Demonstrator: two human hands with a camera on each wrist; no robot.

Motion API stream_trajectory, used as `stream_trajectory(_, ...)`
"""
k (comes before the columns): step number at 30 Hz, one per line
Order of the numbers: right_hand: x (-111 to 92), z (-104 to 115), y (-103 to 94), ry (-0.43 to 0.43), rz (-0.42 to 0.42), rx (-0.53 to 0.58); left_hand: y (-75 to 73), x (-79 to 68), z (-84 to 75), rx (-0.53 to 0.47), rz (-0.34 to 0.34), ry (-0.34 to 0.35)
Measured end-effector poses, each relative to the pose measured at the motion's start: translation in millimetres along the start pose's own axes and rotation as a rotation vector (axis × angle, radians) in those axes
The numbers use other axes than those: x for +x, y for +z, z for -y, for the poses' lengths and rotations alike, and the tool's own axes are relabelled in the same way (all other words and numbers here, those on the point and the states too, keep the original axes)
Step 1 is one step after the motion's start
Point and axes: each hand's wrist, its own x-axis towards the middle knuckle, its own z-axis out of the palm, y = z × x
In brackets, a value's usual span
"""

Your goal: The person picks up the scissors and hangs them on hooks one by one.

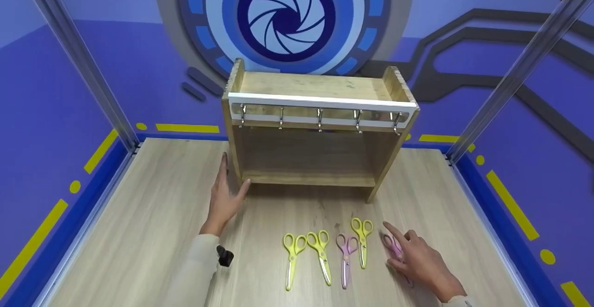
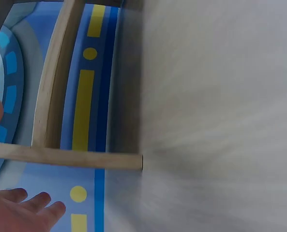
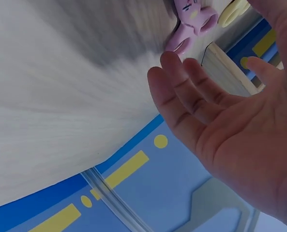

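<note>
My left hand (image 1: 223,205) is spread beside the lower left side panel of a wooden shelf rack (image 1: 308,179), its thumb near the front bottom edge. In the left wrist view, its fingers (image 2: 49,215) extend next to the panel. My right hand (image 1: 421,261) hovers over pink-purple scissors (image 1: 392,243), covering part of them, with nothing gripped. Its fingers (image 3: 174,99) are loosely bent in the right wrist view. Left of that hand lie yellow scissors (image 1: 363,239), another pink-purple pair (image 1: 346,256) and two more yellow pairs, all handles toward the rack.
A white rail (image 1: 320,99) with several metal hooks (image 1: 319,120) runs across the rack's upper front. Blue printed walls (image 1: 139,75) and metal corner posts (image 1: 88,61) enclose the wood-look table (image 1: 153,195). A small black object (image 1: 225,256) sits at the left wrist.
</note>
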Motion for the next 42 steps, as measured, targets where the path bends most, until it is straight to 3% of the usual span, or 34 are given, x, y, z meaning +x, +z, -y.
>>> stream_trajectory(6,-7,-3,3.3,-0.021,0.001,0.032,10.9,7.6,-1.3,-0.105,-0.023,-0.068)
stream_trajectory(17,-15,-6,7.8,-0.050,-0.029,0.036,21.4,15.4,-1.0,-0.085,-0.134,-0.077)
stream_trajectory(28,-17,-9,12.7,-0.030,-0.091,0.078,22.8,13.7,-0.8,-0.108,-0.131,-0.123)
stream_trajectory(35,-15,-18,17.1,-0.038,-0.202,0.109,20.5,15.5,-1.3,-0.204,-0.094,-0.222)
stream_trajectory(42,-9,-26,11.9,0.074,-0.123,0.224,18.7,16.8,1.9,-0.251,-0.026,-0.279)
